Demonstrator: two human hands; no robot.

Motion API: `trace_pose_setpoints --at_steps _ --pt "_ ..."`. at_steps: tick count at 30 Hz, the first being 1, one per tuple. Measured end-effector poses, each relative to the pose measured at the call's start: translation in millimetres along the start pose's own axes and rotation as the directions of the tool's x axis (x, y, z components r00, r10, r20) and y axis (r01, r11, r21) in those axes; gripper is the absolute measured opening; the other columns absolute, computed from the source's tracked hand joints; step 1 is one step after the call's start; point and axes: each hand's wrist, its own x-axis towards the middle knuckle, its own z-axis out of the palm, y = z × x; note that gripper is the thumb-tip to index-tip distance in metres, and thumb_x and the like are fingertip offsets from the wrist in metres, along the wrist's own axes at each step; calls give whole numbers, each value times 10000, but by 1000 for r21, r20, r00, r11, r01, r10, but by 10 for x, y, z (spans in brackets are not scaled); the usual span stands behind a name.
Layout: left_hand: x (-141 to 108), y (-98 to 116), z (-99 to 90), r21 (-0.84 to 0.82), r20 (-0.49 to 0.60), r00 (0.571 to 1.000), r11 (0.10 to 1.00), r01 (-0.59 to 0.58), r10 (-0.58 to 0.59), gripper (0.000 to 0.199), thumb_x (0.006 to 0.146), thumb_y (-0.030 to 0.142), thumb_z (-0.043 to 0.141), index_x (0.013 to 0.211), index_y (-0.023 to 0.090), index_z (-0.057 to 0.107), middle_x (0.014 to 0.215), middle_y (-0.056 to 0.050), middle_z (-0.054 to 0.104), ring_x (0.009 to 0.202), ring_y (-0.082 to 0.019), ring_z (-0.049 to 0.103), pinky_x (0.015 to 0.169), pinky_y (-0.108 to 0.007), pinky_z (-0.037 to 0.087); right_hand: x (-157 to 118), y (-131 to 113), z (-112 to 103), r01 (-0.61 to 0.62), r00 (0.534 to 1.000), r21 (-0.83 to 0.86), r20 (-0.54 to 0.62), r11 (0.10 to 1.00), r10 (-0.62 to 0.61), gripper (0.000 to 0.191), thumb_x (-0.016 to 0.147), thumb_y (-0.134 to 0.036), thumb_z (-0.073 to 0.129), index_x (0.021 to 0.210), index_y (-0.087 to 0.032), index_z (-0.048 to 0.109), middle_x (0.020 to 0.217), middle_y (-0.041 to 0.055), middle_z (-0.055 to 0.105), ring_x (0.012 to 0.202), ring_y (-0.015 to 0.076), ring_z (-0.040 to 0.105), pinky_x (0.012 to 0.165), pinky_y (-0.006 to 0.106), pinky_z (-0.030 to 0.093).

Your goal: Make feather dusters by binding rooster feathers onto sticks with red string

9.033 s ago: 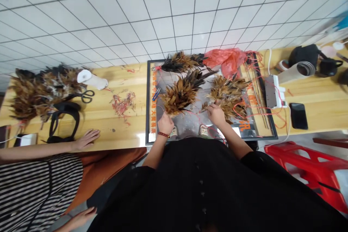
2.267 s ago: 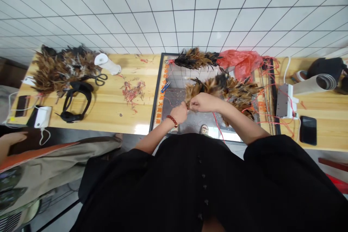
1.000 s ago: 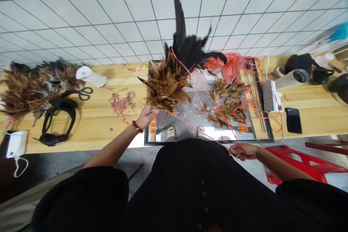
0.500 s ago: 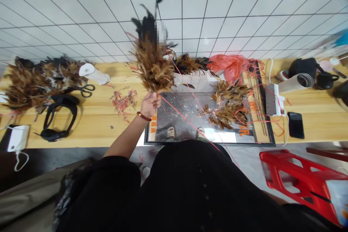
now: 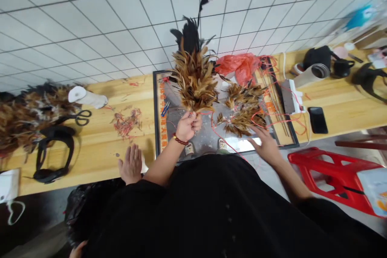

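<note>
My left hand (image 5: 189,126), with a beaded bracelet at the wrist, grips the base of an upright brown and black feather bundle (image 5: 198,78). Red string (image 5: 222,135) runs from that base toward my body. My right hand (image 5: 264,144) has its fingers spread at the near edge of a loose feather bunch (image 5: 237,123), and whether it touches the feathers is hard to tell. Another feather bunch (image 5: 244,94) lies just behind, on the black-framed glass panel (image 5: 208,141). A blue snipper tool (image 5: 165,109) rests on the panel's left side.
Another person's hand (image 5: 132,164) lies at the table's front edge. Leftward are string scraps (image 5: 127,123), scissors (image 5: 81,117), a white roll (image 5: 87,96), a headset (image 5: 56,153) and feathers (image 5: 24,117). Rightward are a power strip (image 5: 292,96), a phone (image 5: 318,120) and a red stool (image 5: 326,173).
The feather bundle and my left hand have moved right, over the panel. My right hand has come into view by the loose feathers. Another person's hand now shows at the left.
</note>
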Motion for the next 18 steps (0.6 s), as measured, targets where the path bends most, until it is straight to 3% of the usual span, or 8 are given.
trace_pose_setpoints --at_steps 3,6,8,10,12,13,16,18 --pt "-14 -297 127 -97 52 996 992 82 -77 311 812 221 683 679 155 410 632 49 320 450 -20 237 387 -116 136 379 -433 301 68 997 288 -38 955 -60 699 816 -581 626 1367 -172 493 1350 178 538 1282 316 472 1069 498 401" --pt "-93 -384 52 -180 17 996 980 85 -83 301 859 201 619 666 151 395 644 42 312 454 -21 230 380 -109 142 598 -735 615 -48 987 634 151 772 -63 515 749 -628 666 1012 -186 644 879 72 661 864 223 617 804 385 515" --pt "-160 -373 -59 -244 -36 992 964 106 -118 314 893 239 581 661 150 389 648 40 306 458 -25 224 377 -110 158 590 -781 755 -330 926 788 378 520 14 455 763 -653 633 767 -201 584 527 -48 451 487 111 439 514 263 423" --pt "-216 -356 -168 -324 -81 981 935 144 -179 309 930 310 528 687 150 423 643 43 294 456 -33 217 369 -118 171 523 -743 829 -575 818 799 564 175 116 467 772 -647 627 678 -213 484 438 -110 236 376 61 195 386 205 231" --pt "-247 -364 -245 -399 -119 970 905 149 -212 298 966 346 449 754 140 486 627 50 280 443 -37 211 361 -123 176 459 -679 857 -662 718 742 668 -106 195 455 771 -592 656 659 -220 420 427 -131 156 377 50 87 362 191 129" --pt "-250 -380 -268 -425 -141 967 895 134 -211 299 982 340 409 791 131 508 618 54 276 435 -35 211 358 -122 178 438 -648 863 -678 681 712 702 -184 209 443 778 -554 665 651 -221 401 421 -134 143 381 50 67 357 189 113" --pt "-225 -453 -294 -418 -199 962 904 88 -186 307 995 324 379 828 113 527 598 65 273 414 -24 217 356 -118 174 416 -541 871 -700 641 675 738 -233 212 448 780 -520 669 634 -226 364 409 -139 125 390 52 44 352 188 106" --pt "-195 -495 -310 -323 -249 956 944 68 -154 296 963 360 471 793 122 513 583 73 271 405 -20 215 352 -121 154 433 -427 856 -732 649 671 738 -113 185 467 751 -569 673 630 -229 376 412 -139 130 390 54 58 358 193 119"
